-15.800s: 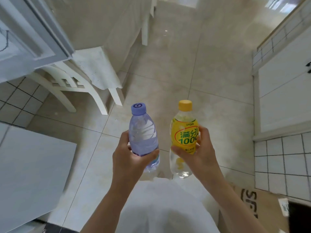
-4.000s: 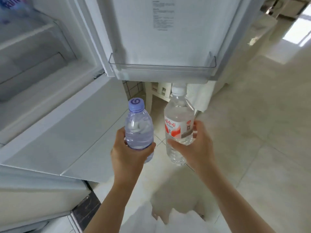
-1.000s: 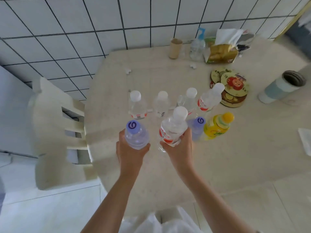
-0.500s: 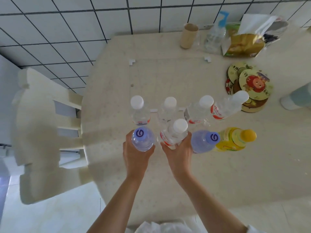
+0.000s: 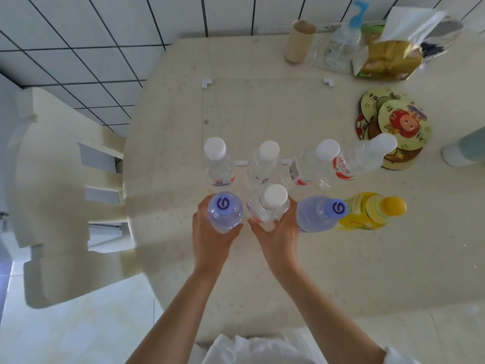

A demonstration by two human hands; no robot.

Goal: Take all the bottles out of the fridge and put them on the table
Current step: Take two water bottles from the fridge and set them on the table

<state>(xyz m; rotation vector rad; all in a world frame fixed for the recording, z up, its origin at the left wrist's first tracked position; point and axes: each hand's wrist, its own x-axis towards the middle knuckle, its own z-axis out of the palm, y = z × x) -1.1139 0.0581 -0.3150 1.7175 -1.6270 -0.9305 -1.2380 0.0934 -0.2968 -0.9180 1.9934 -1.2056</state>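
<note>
My white sleeves sit at the bottom edge, and my two forearms reach forward over the near rim of the pale worktop (image 5: 341,258). My left hand (image 5: 210,240) is wrapped around a purple-capped bottle (image 5: 225,210), fingers curled about its body. My right hand (image 5: 278,237) is clamped on a white-capped bottle (image 5: 271,200) with a red label, just beside the first. The two hands are close together but not touching. I cannot tell whether either bottle's base is on the worktop.

Right of my right hand, in the same near row, stands a second purple-capped bottle (image 5: 319,212), and against it a yellow bottle (image 5: 372,211) with a yellow cap.

Behind these is a row of four clear bottles with white caps: the far-left clear bottle (image 5: 217,164), the middle clear bottle (image 5: 263,164), the red-labelled clear bottle (image 5: 312,165) and the rightmost clear bottle (image 5: 364,157). The last one overlaps a stack of cartoon coasters (image 5: 393,119) from my view.

At the right edge a pale green cup (image 5: 464,148) is partly cut off. Off the worktop's left side stands a cream chair (image 5: 52,195).

At the back, near the tiled wall (image 5: 91,35), are a cardboard tube (image 5: 299,40), a clear spray bottle (image 5: 341,46) with a blue top, and a gold snack bag (image 5: 388,61).
</note>
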